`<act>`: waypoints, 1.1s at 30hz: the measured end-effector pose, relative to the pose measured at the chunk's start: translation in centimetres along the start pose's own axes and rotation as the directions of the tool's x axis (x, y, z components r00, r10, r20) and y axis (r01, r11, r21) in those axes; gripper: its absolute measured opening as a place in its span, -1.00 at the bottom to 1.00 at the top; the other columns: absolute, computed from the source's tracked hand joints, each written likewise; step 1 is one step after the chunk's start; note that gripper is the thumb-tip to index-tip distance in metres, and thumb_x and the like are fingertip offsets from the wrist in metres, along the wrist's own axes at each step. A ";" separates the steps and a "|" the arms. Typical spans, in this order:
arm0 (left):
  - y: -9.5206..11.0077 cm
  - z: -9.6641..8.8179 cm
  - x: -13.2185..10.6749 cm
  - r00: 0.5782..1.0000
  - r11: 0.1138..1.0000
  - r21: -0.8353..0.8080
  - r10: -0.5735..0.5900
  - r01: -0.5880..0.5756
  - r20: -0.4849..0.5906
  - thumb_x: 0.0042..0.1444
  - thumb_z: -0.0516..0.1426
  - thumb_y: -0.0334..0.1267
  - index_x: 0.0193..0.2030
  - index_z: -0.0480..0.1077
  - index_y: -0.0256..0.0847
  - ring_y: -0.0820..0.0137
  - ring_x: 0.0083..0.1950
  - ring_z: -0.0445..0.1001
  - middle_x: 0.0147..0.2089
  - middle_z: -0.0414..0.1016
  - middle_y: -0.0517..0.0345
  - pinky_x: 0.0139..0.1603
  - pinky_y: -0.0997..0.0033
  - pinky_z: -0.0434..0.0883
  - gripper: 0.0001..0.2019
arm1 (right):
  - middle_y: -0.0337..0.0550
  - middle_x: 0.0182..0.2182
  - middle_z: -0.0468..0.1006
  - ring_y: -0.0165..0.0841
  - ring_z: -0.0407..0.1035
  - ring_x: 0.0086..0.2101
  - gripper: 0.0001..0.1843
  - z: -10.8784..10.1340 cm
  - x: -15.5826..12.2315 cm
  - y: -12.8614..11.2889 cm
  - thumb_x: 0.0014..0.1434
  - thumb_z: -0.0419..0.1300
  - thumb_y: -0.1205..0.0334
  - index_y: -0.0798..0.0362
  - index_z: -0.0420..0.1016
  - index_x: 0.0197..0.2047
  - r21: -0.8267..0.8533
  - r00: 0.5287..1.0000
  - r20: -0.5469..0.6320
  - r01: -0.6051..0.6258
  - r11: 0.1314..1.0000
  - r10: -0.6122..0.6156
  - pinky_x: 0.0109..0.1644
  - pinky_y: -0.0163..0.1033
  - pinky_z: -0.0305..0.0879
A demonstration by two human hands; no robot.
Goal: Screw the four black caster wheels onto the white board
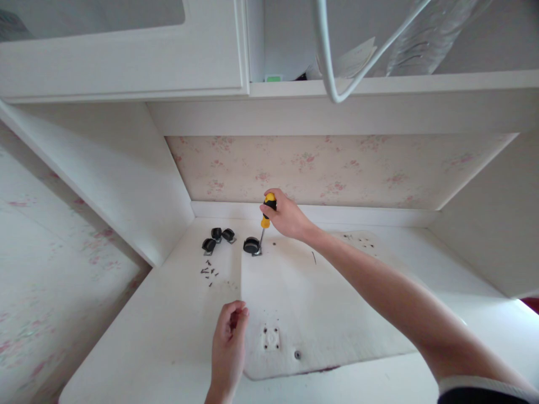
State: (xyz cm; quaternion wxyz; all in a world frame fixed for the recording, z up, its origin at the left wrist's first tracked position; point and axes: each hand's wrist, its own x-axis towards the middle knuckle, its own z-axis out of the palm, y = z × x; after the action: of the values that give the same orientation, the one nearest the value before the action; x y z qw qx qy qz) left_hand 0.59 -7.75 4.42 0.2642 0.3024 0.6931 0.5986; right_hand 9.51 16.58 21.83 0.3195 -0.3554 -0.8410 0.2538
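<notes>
My right hand [286, 216] grips a yellow and black screwdriver [266, 216], held upright with its tip down at the mounting plate of a black caster wheel [251, 245]. That caster sits at the far left corner of a white board [307, 303] lying flat on the desk. My left hand [228, 342] rests on the board's near left edge, fingers curled, holding nothing that I can see. Three loose black casters [218, 238] lie to the left of the board. Several small dark screws [209, 274] are scattered on the desk in front of them.
The white desk [168, 325] is boxed in by side panels and a floral back wall. A cupboard and shelf hang overhead, with a white wire frame [332, 67] hanging in front. Screw holes [272, 338] mark the board's near edge and far right corner [362, 242].
</notes>
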 end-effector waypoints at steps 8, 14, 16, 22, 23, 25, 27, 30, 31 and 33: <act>0.2 0.0 0.0 1.000 1.000 0.007 -0.004 0.004 -0.002 0.10 0.22 0.09 -0.19 0.48 -0.18 0.28 -0.25 0.47 -0.29 0.52 0.09 -0.22 0.39 0.42 -0.64 | -0.05 -0.07 0.58 -0.26 0.45 -0.13 -0.52 -0.2 1.4 -1.6 0.23 0.11 0.16 0.04 0.28 0.21 -0.065 0.985 0.149 0.098 0.993 -0.087 -0.05 -0.19 0.30; 0.3 -0.1 -0.2 1.000 1.000 -0.002 -0.021 0.021 -0.003 0.08 0.23 0.11 -0.20 0.49 -0.18 0.27 -0.23 0.48 -0.27 0.54 0.07 -0.22 0.39 0.42 -0.62 | -0.03 0.11 0.50 -0.23 0.39 0.05 -0.48 -0.6 1.7 -2.5 0.24 0.09 0.25 0.01 0.29 0.28 -0.194 0.975 0.150 0.189 0.963 -0.161 0.11 -0.18 0.23; 0.3 0.0 -0.1 1.000 1.000 -0.013 -0.022 0.021 -0.007 0.07 0.23 0.12 -0.20 0.49 -0.18 0.27 -0.23 0.48 -0.27 0.55 0.07 -0.23 0.40 0.43 -0.62 | -0.03 0.01 0.55 -0.18 0.43 -0.04 -0.57 -0.8 1.4 -2.5 0.29 0.09 0.12 -0.03 0.35 0.21 -0.256 0.976 0.139 0.202 0.945 -0.170 0.04 -0.14 0.27; 0.2 0.0 -0.1 0.999 0.999 -0.011 -0.032 0.032 -0.016 0.05 0.24 0.14 -0.21 0.50 -0.18 0.25 -0.21 0.50 -0.24 0.57 0.05 -0.20 0.38 0.43 -0.59 | 0.08 0.09 0.48 -0.08 0.44 -0.06 -0.55 -1.4 1.2 -2.7 0.39 -0.11 0.05 0.00 0.35 0.21 -0.394 0.977 0.138 0.203 0.896 -0.161 -0.08 -0.07 0.31; 0.2 0.0 -0.1 0.999 0.999 -0.010 -0.036 0.036 -0.017 0.05 0.24 0.14 -0.20 0.50 -0.18 0.25 -0.20 0.50 -0.23 0.57 0.04 -0.19 0.38 0.43 -0.59 | 0.06 0.13 0.46 -0.10 0.43 -0.04 -0.55 -1.6 1.3 -2.7 0.40 -0.13 0.11 0.00 0.32 0.23 -0.399 0.975 0.150 0.212 0.892 -0.165 -0.08 -0.09 0.31; 0.3 0.0 -0.1 0.999 0.999 -0.010 -0.043 0.043 -0.019 0.04 0.25 0.15 -0.20 0.51 -0.19 0.26 -0.21 0.50 -0.24 0.57 0.04 -0.18 0.37 0.43 -0.58 | 0.00 0.11 0.48 -0.14 0.43 -0.03 -0.57 -1.9 1.5 -2.8 0.39 -0.12 0.17 -0.03 0.35 0.22 -0.411 0.971 0.168 0.224 0.884 -0.168 -0.06 -0.11 0.30; 0.5 0.0 -0.1 0.998 0.998 -0.021 -0.059 0.059 -0.023 0.01 0.26 0.16 -0.21 0.51 -0.19 0.24 -0.21 0.50 -0.24 0.57 0.04 -0.17 0.36 0.43 -0.57 | 0.00 0.00 0.54 -0.12 0.45 -0.06 -0.60 -2.2 1.6 -2.9 0.39 -0.10 0.12 -0.05 0.43 0.15 -0.434 0.973 0.165 0.219 0.874 -0.162 -0.05 -0.09 0.30; 0.9 0.0 0.0 0.994 0.993 -0.046 -0.107 0.105 -0.038 -0.03 0.28 0.17 -0.23 0.52 -0.18 0.20 -0.15 0.51 -0.21 0.58 0.03 -0.11 0.33 0.44 -0.56 | 0.06 -0.08 0.54 -0.05 0.46 -0.12 -0.54 -2.3 1.3 -3.0 0.39 -0.11 -0.05 -0.02 0.49 0.04 -0.468 0.977 0.149 0.207 0.859 -0.154 -0.08 -0.02 0.31; 1.0 -0.1 0.0 0.992 0.991 -0.057 -0.122 0.119 -0.043 -0.05 0.29 0.16 -0.23 0.52 -0.18 0.19 -0.13 0.51 -0.20 0.58 0.03 -0.10 0.32 0.43 -0.56 | 0.09 -0.05 0.53 -0.05 0.46 -0.12 -0.50 -2.3 1.2 -2.9 0.40 -0.15 -0.06 0.00 0.48 0.06 -0.472 0.977 0.149 0.207 0.857 -0.154 -0.09 0.00 0.32; 1.0 -0.2 0.1 0.987 0.986 -0.086 -0.151 0.146 -0.050 -0.06 0.30 0.14 -0.22 0.53 -0.19 0.18 -0.11 0.51 -0.19 0.59 0.03 -0.08 0.31 0.43 -0.56 | 0.13 0.07 0.47 -0.06 0.43 -0.05 -0.50 -2.2 1.2 -2.7 0.42 -0.19 0.00 0.02 0.42 0.15 -0.463 0.970 0.177 0.232 0.855 -0.167 -0.06 -0.01 0.33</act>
State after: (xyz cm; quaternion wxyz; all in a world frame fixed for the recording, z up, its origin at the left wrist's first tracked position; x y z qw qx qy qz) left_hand 0.51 -7.68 5.42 0.3008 0.2219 0.6956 0.6135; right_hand 9.31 16.27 25.49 0.1899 -0.3170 -0.9289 0.0253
